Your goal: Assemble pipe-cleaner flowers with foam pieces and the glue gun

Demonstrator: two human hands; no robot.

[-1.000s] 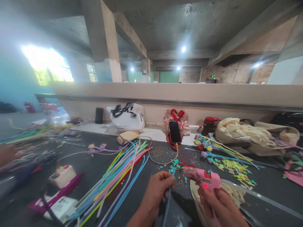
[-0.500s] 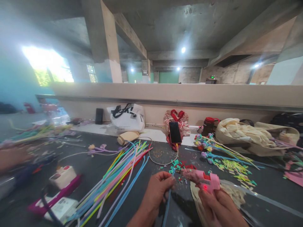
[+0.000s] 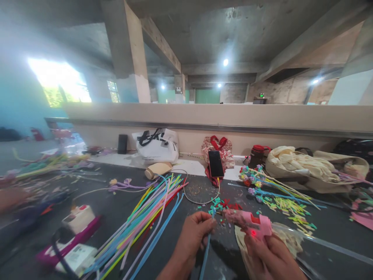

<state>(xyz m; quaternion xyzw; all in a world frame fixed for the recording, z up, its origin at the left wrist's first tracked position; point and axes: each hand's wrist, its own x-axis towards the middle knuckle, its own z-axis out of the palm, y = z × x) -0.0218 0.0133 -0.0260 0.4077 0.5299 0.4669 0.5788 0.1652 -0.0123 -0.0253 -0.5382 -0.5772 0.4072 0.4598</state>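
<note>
My left hand (image 3: 194, 235) pinches a blue pipe cleaner (image 3: 206, 254) near its top end, between thumb and fingers. The rest of that stem hangs down toward the bottom edge. My right hand (image 3: 269, 252) is wrapped around a pink hot glue gun (image 3: 256, 225) with a red light lit on its side. Its stained nozzle points left, close to the tip of the stem; whether they touch I cannot tell. A clear glue stick (image 3: 323, 243) sticks out behind the gun. Small green and red cut pieces (image 3: 223, 203) lie just beyond my fingertips.
Long coloured pipe cleaners (image 3: 145, 221) lie in a bundle at left, beside a power strip (image 3: 72, 239) with plugs. A phone (image 3: 215, 164) leans on a patterned bag at the back. Finished small flowers (image 3: 253, 177) and yellow cut pieces (image 3: 291, 208) lie right. Another person's blurred hand is far left.
The glue gun has shifted very slightly to the right. My left hand and the blue pipe cleaner stay nearly in place.
</note>
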